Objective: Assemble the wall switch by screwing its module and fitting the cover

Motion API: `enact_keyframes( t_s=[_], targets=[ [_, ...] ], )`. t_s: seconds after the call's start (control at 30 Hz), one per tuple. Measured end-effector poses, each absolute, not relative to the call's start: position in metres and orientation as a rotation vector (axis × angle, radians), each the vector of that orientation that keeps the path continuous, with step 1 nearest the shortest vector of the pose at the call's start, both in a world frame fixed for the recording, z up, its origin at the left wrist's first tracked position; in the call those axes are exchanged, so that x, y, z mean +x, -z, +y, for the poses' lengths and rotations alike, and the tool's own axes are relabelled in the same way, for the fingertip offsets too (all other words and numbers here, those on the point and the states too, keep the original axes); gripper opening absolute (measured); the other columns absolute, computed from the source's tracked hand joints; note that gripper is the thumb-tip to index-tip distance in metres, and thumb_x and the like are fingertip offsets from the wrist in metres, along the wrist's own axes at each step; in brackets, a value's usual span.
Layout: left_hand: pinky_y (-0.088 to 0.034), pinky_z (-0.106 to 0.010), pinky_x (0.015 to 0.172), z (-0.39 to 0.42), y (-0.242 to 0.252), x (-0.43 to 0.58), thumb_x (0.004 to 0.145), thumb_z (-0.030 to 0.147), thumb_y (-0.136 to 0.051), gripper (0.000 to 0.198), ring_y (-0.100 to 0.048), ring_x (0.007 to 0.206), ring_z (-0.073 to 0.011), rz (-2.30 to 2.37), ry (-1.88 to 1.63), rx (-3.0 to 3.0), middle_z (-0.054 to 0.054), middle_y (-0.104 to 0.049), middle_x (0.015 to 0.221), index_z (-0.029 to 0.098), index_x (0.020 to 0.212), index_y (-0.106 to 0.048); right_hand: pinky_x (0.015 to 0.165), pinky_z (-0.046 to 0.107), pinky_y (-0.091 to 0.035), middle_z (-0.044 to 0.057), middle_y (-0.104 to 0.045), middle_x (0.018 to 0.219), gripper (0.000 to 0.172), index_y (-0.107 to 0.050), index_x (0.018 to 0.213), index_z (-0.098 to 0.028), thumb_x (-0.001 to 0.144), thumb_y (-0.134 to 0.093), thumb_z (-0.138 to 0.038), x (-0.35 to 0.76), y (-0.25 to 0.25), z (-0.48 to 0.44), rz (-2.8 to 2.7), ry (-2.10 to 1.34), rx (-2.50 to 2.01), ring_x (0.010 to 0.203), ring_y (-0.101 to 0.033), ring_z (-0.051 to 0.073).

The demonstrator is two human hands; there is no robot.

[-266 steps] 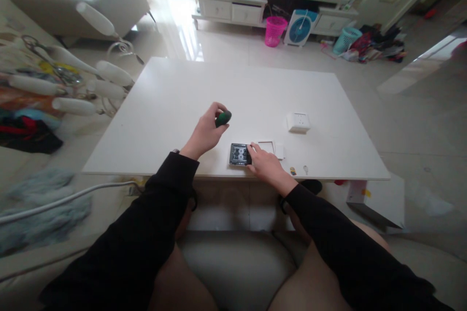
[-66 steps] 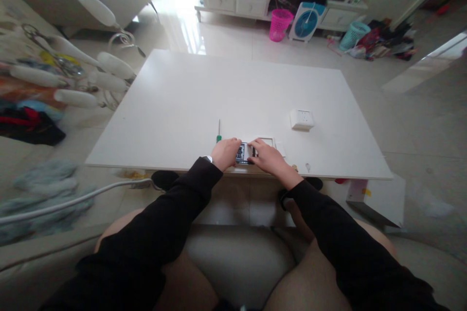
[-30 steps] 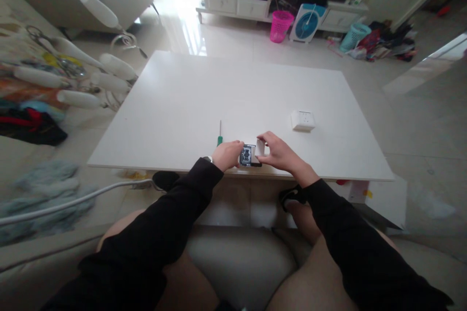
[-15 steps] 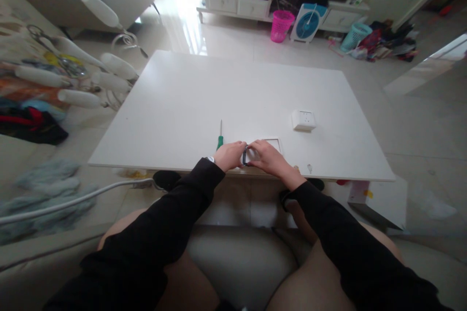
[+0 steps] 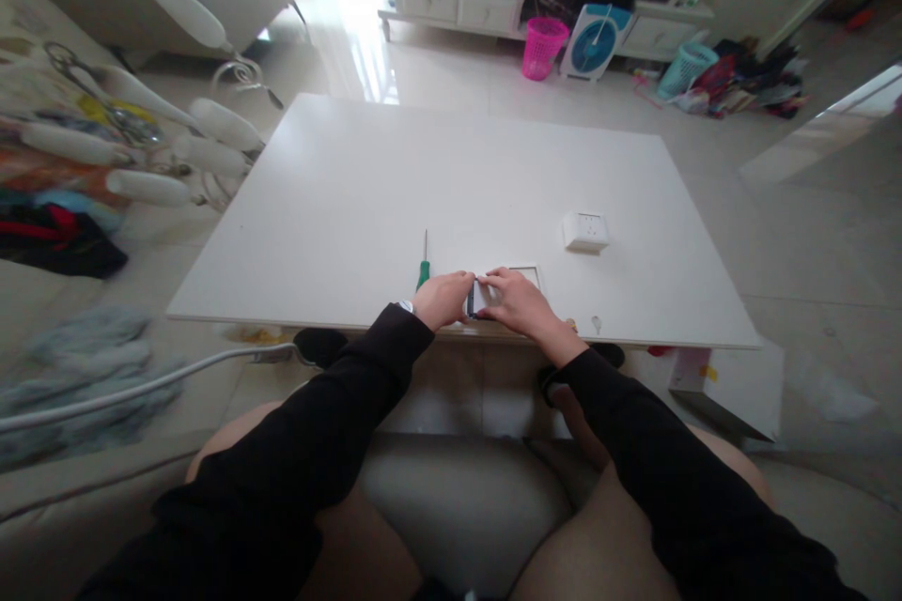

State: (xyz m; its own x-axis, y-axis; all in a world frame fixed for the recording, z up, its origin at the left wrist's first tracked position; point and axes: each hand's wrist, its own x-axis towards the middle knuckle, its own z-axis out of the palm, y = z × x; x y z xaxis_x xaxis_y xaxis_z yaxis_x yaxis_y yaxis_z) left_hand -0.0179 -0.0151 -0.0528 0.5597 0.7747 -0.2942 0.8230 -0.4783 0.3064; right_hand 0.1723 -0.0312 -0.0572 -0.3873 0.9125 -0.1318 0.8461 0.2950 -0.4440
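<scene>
Between both hands, close to the table's near edge, is a small white piece with a black edge, perhaps part of a wall socket; fingers cover much of it. My left hand is closed on its left side. From the right, my right hand grips it with thumb and fingers. Partly behind the right hand lies a flat white frame. A screwdriver with a green handle rests just left of my left hand, its shaft pointing away. Farther right stands a white boxed wall socket.
The white table spans the middle. Small bits, one a pale scrap, lie near its front edge. A white lamp with several arms borders the left side. Beyond are a pink basket and a blue fan.
The piece between my hands has turned a little, and its white face now shows where a gap was before. Both hands stay in nearly the same place.
</scene>
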Motion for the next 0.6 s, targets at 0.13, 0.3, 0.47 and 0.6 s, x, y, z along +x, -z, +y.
enact_keyframes(
  t_s=[0.13,0.3,0.47,0.6],
  targets=[
    [-0.049,-0.033,0.101,-0.014,0.0512,-0.0169,0.073,0.032,-0.089,0.064,-0.065,0.123,-0.0292,1.295,0.146,2.376,-0.015,-0.068,0.128,0.014,0.125,-0.055,0.103,0.039,-0.05,0.009,-0.067,0.125,0.058,-0.069,0.127,-0.023,0.073,-0.088,-0.032,0.1677,0.0605,-0.0312,-2.304,-0.745,-1.727,0.116,-0.063,0.025],
    [-0.048,-0.033,0.103,-0.0128,0.0503,-0.0162,0.073,0.03,-0.09,0.065,-0.065,0.125,-0.0295,1.294,0.149,2.373,-0.015,-0.069,0.128,0.014,0.126,-0.056,0.1,0.039,-0.05,0.009,-0.067,0.118,0.059,-0.072,0.121,-0.022,0.066,-0.092,-0.033,0.1629,0.0609,-0.0285,-2.245,-0.75,-1.795,0.111,-0.064,0.026],
    [-0.048,-0.033,0.103,-0.0126,0.0546,-0.0161,0.072,0.03,-0.09,0.066,-0.065,0.124,-0.029,1.303,0.128,2.377,-0.015,-0.069,0.129,0.015,0.127,-0.056,0.096,0.037,-0.051,0.007,-0.067,0.112,0.058,-0.074,0.118,-0.023,0.064,-0.092,-0.034,0.1617,0.059,-0.0246,-2.247,-0.759,-1.843,0.107,-0.064,0.026],
    [-0.047,-0.032,0.104,-0.0131,0.0547,-0.0158,0.073,0.028,-0.089,0.064,-0.065,0.124,-0.0283,1.3,0.124,2.383,-0.015,-0.069,0.129,0.015,0.126,-0.056,0.094,0.035,-0.051,0.006,-0.067,0.112,0.059,-0.075,0.117,-0.024,0.063,-0.093,-0.036,0.1621,0.0599,-0.022,-2.239,-0.759,-1.884,0.105,-0.065,0.025]
  ],
)
